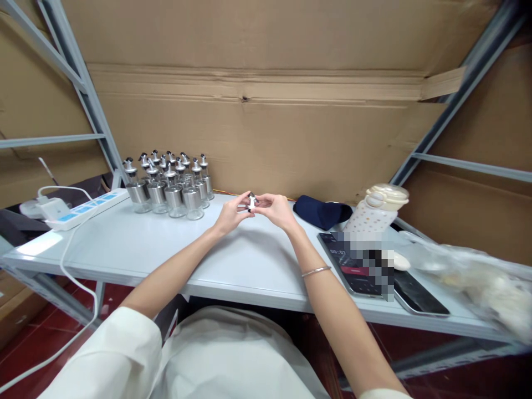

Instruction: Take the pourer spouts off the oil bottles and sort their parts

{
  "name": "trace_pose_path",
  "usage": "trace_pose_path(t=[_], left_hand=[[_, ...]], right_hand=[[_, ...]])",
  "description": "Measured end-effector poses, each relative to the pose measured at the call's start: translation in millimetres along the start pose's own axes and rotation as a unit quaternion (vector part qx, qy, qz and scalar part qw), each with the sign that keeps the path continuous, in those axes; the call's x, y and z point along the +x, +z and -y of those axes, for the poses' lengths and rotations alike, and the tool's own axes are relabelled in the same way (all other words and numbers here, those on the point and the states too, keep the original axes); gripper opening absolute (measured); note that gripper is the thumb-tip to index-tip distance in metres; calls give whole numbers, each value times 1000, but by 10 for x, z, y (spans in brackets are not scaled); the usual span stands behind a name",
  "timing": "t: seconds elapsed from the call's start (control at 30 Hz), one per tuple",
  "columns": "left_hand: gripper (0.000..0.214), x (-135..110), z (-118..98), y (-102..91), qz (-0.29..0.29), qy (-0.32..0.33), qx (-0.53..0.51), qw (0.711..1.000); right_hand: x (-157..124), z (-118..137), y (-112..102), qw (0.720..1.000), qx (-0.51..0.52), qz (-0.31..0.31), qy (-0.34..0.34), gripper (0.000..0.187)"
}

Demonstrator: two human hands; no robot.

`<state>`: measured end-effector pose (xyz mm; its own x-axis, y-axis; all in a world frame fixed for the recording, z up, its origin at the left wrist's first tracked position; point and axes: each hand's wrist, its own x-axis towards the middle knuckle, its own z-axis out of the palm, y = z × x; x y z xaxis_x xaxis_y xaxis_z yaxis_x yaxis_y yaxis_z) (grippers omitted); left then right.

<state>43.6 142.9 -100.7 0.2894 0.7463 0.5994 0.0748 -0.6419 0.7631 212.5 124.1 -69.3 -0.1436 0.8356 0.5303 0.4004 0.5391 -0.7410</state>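
Small black-silver spout cap [251, 201], pinched just above white table [249, 266].

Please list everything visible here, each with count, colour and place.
pourer cap: one, silver and black, held up at centre
bottles: about ten, clear glass with steel sleeves, back left
power strip: one, white and blue, left end
cloth: one, dark blue, back right
flask: one, cream with dots, right
flat devices: two, black, front right
plastic bag: one, clear, far right
table: one, white, under everything
left hand: one, bare, holding the pourer cap
right hand: one, bare, bracelet on wrist, holding the pourer cap
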Motion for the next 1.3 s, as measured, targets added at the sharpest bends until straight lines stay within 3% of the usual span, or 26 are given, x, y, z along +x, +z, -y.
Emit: trace_pose_path(t=[0.4, 0.73, 1.0, 1.3], left_hand=[[62, 19, -70, -18, -19, 0, -8, 1000], [70, 21, -71, 6, 31, -50, -78, 995], [82, 29, -99, -21, 39, -51, -75, 995], [72, 29, -52, -9, 31, -54, -80, 995]], right_hand=[[5, 32, 16, 999, 41, -15, 2, 28], [45, -103, -14, 995, 97, -5, 20, 19], [42, -83, -10, 998, 58, -12, -2, 19], [13, -20, -5, 999, -18, -10, -35, 18]])
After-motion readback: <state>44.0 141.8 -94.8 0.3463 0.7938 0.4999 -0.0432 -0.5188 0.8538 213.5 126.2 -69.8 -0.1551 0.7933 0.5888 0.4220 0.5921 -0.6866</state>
